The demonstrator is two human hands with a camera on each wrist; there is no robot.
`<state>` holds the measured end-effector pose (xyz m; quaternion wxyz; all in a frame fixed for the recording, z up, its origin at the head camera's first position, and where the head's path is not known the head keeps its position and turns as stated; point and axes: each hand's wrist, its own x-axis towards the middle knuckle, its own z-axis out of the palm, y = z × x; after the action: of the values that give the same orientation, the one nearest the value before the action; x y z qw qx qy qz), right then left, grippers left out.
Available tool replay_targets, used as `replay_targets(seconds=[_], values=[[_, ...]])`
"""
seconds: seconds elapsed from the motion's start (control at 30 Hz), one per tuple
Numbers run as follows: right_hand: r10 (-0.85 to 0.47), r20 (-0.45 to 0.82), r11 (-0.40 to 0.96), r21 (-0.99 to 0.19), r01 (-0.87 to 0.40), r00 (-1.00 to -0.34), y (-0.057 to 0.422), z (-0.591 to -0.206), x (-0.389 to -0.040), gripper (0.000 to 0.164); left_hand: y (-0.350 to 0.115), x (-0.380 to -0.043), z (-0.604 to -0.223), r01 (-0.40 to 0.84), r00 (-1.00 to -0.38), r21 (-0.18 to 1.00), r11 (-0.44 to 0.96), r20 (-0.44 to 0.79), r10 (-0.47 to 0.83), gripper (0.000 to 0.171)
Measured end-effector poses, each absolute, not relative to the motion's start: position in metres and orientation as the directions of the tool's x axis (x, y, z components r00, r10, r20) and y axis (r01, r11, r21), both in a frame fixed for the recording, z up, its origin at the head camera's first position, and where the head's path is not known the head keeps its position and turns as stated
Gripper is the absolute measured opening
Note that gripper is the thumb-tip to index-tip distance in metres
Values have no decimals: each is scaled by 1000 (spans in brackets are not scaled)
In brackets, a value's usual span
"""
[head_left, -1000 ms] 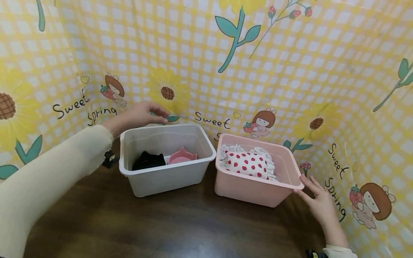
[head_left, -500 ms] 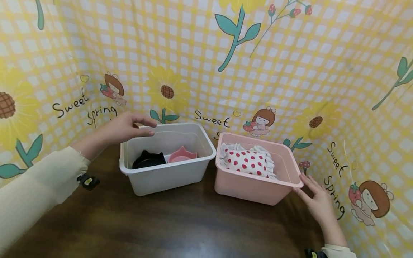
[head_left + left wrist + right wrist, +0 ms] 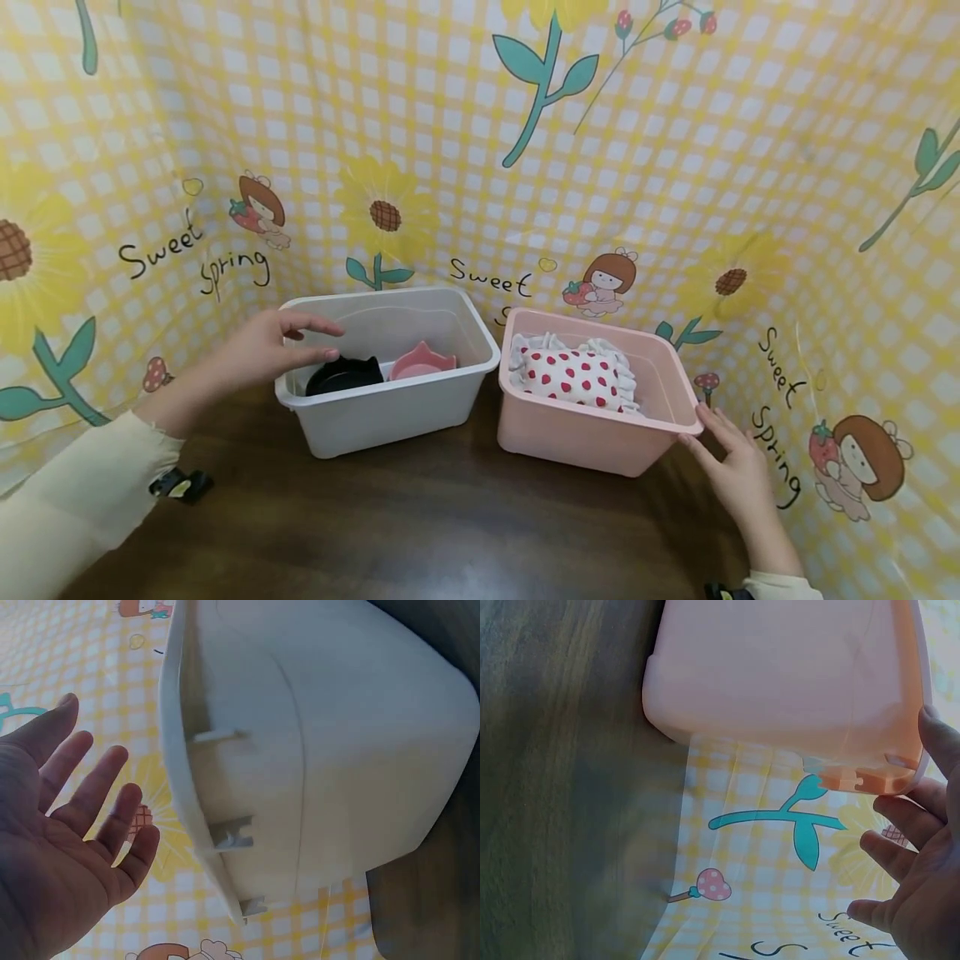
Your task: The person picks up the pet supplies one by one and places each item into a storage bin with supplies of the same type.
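My left hand (image 3: 262, 350) hovers over the left end of a white plastic bin (image 3: 390, 417), its fingers loosely extended around nothing. The left wrist view shows this hand (image 3: 82, 825) apart from the bin's rim (image 3: 172, 750). Inside the white bin sit a black cat-eared dish (image 3: 345, 375) and a pink cat-eared dish (image 3: 423, 361). At the other side, my right hand (image 3: 738, 471) touches the front right corner of a pink bin (image 3: 577, 442) with thumb and fingertips. A frilled white cushion with red strawberries (image 3: 573, 377) lies in the pink bin.
Both bins stand side by side on a dark wooden table (image 3: 420, 525), close together at the middle. Behind and beside them hangs a yellow checked cloth (image 3: 435, 125) with flowers and lettering. Each wrist carries a black strap device (image 3: 180, 485).
My left hand has come from behind the white bin's back rim, down and towards me, to its left end. The right hand keeps its place at the pink bin; both bins stay put.
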<state>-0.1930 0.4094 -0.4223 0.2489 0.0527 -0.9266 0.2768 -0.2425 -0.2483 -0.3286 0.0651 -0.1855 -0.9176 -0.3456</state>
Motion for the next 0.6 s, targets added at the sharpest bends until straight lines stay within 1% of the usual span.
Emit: replay_targets(seconds=[0.13,0.23,0.43,0.6], values=[[54,533,839,-483,-251,-845,407,-426,-193,58,-249,-233,-336,388,-922,635,668,269,279,33],[68,570,842,-473,-260,-819,405,-429,-192,56,-248,-226,-340,421,-907,613,669,306,290,32],[91,633,867,-430,-252,-768,401,-431,-189,52,-252,-212,-355,535,-831,516,669,462,309,28],[92,669,883,-396,-250,-737,401,-431,-186,48,-258,-201,-364,585,-767,472,660,587,259,37]])
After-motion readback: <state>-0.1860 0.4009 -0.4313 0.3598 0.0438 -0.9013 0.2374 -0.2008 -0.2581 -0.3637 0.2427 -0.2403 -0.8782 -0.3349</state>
